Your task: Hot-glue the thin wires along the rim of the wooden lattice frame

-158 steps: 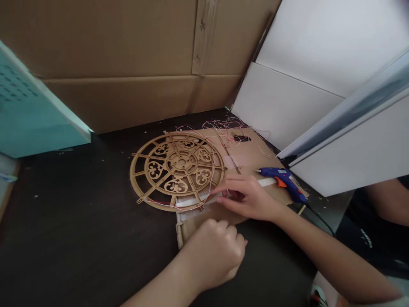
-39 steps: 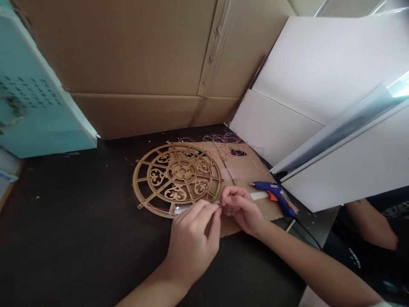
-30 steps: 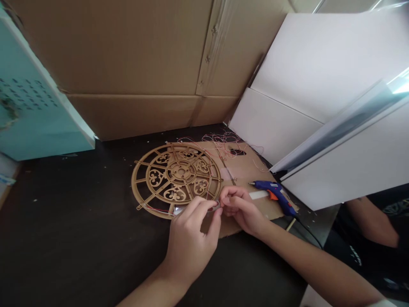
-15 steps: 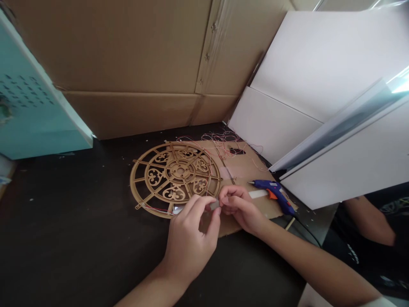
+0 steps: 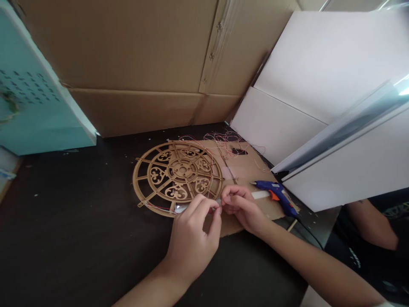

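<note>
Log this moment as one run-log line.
left hand: pinched, any held item unclear | right hand: curled beside it, contents hidden | openwork disc: partly on cardboard | glue gun: nozzle over cardboard

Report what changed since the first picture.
The left hand has moved forward to the right hand, its fist opened into a pinch; the right has curled inward. Anything between them is too small to tell. The openwork wheel and glue gun stayed put.

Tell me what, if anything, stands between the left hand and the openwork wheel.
Nothing visible does: the left hand overlaps the near edge of the openwork wheel in view; whether they touch is unclear.
</note>
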The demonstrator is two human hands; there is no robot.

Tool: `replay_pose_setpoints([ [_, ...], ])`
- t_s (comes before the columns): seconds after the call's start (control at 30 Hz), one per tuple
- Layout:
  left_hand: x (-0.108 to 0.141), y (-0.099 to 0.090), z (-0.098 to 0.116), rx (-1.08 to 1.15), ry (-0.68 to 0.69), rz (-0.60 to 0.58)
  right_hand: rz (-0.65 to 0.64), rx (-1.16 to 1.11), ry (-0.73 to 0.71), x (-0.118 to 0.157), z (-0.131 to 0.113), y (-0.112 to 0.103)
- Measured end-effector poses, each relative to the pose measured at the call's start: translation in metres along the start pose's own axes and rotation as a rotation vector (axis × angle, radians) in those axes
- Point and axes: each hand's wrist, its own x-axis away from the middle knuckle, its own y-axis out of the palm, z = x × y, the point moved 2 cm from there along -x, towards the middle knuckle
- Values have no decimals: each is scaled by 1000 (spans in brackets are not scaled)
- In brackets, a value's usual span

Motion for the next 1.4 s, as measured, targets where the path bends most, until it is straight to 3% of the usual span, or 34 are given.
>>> replay_pose_setpoints([
  [0.23, 0, -1, 1, 1, -19, 8, -15, 305, -129, 3, -7, -3],
  [0.37, 0, -1, 1, -3, -19, 6, -23, 359, -183, 4, -12, 1],
  [0.83, 1, -1, -1, 10, -36, 23, 56, 372, -143, 2, -2, -6],
  [1.03, 2, -2, 1, 39, -19, 8, 82, 255, -91, 0, 1, -7],
  [1.2, 1, -2, -1, 36, -41, 10, 54, 182, -65, 2, -1, -5],
  [1.4, 0, -1, 0, -5, -22, 24, 8, 274, -104, 5, -3, -5],
])
